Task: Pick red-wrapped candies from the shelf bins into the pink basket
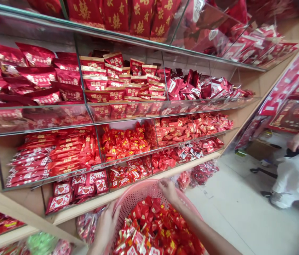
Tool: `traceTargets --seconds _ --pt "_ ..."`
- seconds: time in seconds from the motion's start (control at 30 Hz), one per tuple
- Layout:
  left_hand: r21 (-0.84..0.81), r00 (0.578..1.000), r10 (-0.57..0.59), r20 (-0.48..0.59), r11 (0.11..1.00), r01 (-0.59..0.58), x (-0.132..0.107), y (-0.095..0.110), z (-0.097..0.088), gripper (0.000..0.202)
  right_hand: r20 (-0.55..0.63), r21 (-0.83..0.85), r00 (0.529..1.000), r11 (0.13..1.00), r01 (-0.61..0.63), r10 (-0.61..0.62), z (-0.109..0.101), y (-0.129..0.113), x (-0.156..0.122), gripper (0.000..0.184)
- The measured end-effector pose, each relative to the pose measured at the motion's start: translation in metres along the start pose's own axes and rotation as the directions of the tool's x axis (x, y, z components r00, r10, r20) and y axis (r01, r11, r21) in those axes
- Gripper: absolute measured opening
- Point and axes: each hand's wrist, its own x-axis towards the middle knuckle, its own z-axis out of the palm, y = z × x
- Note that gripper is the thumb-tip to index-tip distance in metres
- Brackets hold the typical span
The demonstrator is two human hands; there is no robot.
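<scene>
A pink perforated plastic basket [136, 186] full of small red-wrapped candies [157, 226] is at the bottom centre, close against the shelf's lowest edge. My left hand [106, 224] grips its left rim, thumb and fingers over the edge. At the far rim, my right hand [168, 191] is closed on the edge, with the forearm crossing above the candies. Some of the right fingertips are hidden behind the rim. The basket's near side lies outside the picture.
Ahead rises a shelf with glass dividers [128, 159], holding rows of red packets [96, 83]. More bagged candies [202, 173] lie beneath it. At right, a seated person in white trousers [292, 177] is beside the pale tiled floor [226, 212]. A wooden beam [19, 212] slants at lower left.
</scene>
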Motion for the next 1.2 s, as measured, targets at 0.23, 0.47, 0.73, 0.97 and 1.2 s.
traceTargets --seconds 0.23,0.47,0.73,0.97,1.2 --pt "-0.003 0.999 0.026 -0.031 1.000 -0.026 0.000 -0.002 0.002 0.038 -0.139 -0.296 0.988 0.955 0.019 -0.062 -0.039 -0.024 0.060 0.022" --pt "-0.005 0.998 0.030 -0.056 1.000 -0.030 0.000 -0.002 0.001 0.037 -0.245 -0.447 0.966 0.874 -0.189 0.083 -0.032 -0.036 0.112 0.024" --pt "-0.022 0.999 0.003 -0.041 1.000 -0.004 0.000 0.000 0.000 0.037 -0.289 -0.505 0.943 0.810 -0.299 0.167 -0.031 -0.030 0.122 0.021" --pt "-0.022 1.000 -0.009 -0.025 1.000 0.008 -0.001 0.002 -0.002 0.038 -0.295 -0.478 0.947 0.838 -0.262 0.128 -0.039 -0.024 0.119 0.023" --pt "-0.035 0.998 0.007 -0.057 0.999 -0.009 -0.001 0.001 -0.001 0.038 -0.303 -0.403 0.953 0.904 -0.142 0.014 -0.047 -0.041 0.114 0.022"
